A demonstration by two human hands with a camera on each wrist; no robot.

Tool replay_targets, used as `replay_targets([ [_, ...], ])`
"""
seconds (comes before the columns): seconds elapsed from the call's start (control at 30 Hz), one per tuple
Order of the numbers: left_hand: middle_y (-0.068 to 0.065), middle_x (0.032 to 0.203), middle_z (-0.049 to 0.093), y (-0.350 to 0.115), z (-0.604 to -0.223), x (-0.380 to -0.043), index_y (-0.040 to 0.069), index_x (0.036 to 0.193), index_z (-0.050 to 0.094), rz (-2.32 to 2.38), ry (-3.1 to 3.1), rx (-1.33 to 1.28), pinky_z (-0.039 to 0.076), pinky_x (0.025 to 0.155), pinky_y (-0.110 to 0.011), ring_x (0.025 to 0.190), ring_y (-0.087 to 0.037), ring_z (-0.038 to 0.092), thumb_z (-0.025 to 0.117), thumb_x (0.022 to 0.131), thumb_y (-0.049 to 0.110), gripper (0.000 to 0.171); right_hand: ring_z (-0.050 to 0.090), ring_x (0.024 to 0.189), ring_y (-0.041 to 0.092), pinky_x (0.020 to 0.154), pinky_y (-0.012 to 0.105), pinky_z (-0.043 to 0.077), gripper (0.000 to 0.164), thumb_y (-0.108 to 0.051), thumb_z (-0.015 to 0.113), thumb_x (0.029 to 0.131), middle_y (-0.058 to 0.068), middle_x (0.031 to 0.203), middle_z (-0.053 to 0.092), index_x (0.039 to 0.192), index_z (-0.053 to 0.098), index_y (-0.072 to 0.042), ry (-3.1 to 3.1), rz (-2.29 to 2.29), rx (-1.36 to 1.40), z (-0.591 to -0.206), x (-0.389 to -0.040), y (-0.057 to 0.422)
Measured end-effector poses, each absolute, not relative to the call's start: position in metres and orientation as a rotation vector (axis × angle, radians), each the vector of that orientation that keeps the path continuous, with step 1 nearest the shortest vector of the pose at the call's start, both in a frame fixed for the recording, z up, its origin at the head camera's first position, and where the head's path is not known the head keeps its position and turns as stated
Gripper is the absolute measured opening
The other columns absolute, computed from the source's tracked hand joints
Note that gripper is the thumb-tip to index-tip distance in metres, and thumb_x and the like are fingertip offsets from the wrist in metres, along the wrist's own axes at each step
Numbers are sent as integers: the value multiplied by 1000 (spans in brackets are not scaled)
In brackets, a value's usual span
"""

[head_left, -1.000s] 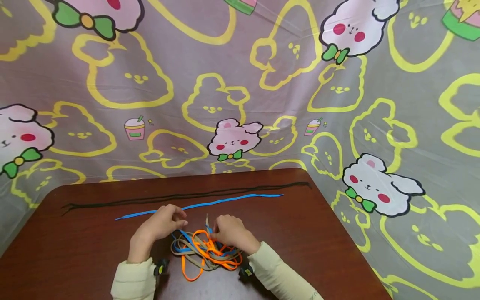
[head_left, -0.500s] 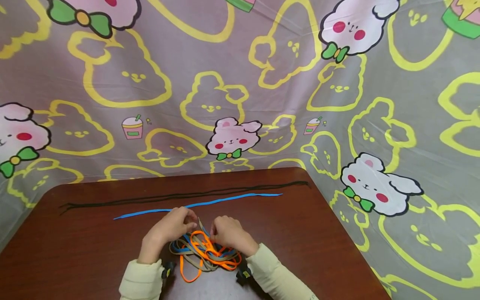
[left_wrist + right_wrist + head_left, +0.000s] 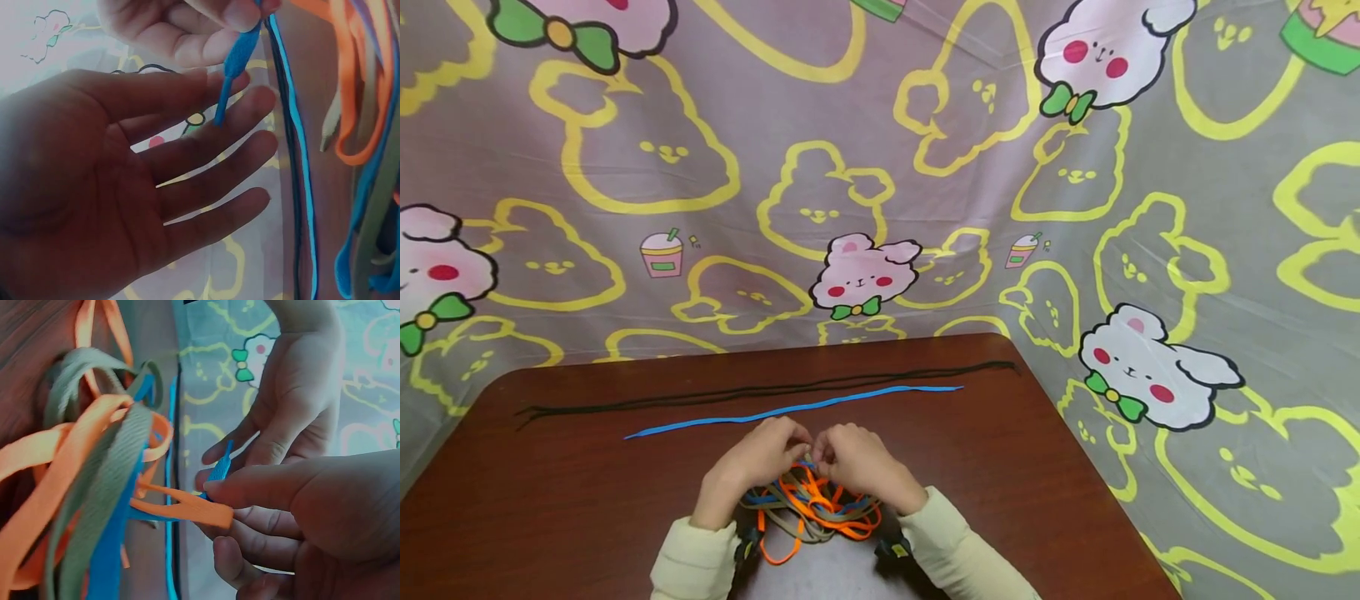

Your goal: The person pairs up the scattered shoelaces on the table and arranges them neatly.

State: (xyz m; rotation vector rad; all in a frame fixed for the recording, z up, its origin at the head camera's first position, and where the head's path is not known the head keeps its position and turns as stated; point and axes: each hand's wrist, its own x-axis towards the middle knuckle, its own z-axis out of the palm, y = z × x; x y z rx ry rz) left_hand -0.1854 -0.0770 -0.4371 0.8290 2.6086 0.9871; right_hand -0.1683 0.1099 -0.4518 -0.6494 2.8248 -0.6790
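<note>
A tangle of orange, tan and blue shoelaces (image 3: 831, 504) lies on the table below both hands. My right hand (image 3: 865, 467) pinches a blue shoelace (image 3: 218, 472) just behind its tip, between thumb and forefinger. An orange lace loop (image 3: 212, 512) hangs by the same fingers in the right wrist view. My left hand (image 3: 144, 156) has its fingers extended and spread, with the blue lace's narrow tip overlapping them in the left wrist view. Fingertips of both hands come close together over the tangle in the head view, hiding part of it.
Farther back on the brown table (image 3: 587, 500), a single blue lace (image 3: 820, 406) is laid out lengthwise. Behind it, black laces (image 3: 700, 398) run parallel near the far edge. A patterned cloth (image 3: 865, 192) hangs around the table's back and right sides.
My left hand has moved rightward to meet the right hand, which stays close to the same place. The lace end that stood up between them is now mostly hidden in the head view.
</note>
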Motion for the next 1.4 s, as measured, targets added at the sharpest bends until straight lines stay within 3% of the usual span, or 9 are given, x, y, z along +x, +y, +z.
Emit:
replay_targets([
  [0.17, -3, 74, 66, -77, -431, -184, 6, 94, 76, 1017, 2537, 858, 42, 55, -25, 58, -10, 52, 61, 101, 6, 16, 52, 58, -2, 49, 20, 43, 5, -13, 74, 93, -14, 79, 68, 92, 74, -18, 2852, -691, -646, -440, -163, 111],
  [0.3, -4, 79, 71, -76, -426, -183, 3, 96, 77, 1048, 2468, 889, 46, 57, -25, 63, -14, 60, 63, 99, 8, 14, 53, 60, -2, 51, 21, 43, 6, -13, 75, 91, -14, 78, 68, 91, 74, -19, 2918, -688, -668, -429, -159, 115],
  [0.5, -3, 83, 74, -75, -418, -179, 9, 92, 77, 1099, 2402, 944, 50, 58, -26, 65, -12, 65, 65, 97, 6, 13, 54, 62, -3, 53, 21, 43, 10, -12, 76, 87, -16, 74, 66, 86, 73, -22, 2933, -754, -674, -416, -155, 122],
  [0.77, 9, 69, 59, -77, -411, -175, 13, 80, 70, 1061, 2502, 1021, 43, 58, -23, 60, -3, 49, 66, 85, -2, 17, 58, 71, 1, 57, 21, 44, 13, -14, 80, 84, -17, 73, 65, 88, 72, -22, 2906, -705, -710, -408, -150, 123],
  [0.93, 10, 69, 57, -82, -403, -169, 16, 77, 69, 1068, 2504, 1006, 42, 59, -23, 62, -4, 49, 69, 84, 0, 17, 51, 80, 2, 61, 20, 42, 13, -12, 78, 81, -19, 72, 63, 88, 74, -23, 2906, -642, -789, -405, -146, 122],
  [1.4, 13, 83, 68, -100, -381, -159, 21, 85, 74, 1126, 2462, 1054, 50, 66, -25, 71, -3, 59, 69, 94, 7, 18, 52, 63, -2, 55, 17, 42, 13, -8, 74, 84, -17, 72, 60, 87, 71, -20, 2784, -734, -897, -396, -140, 121],
])
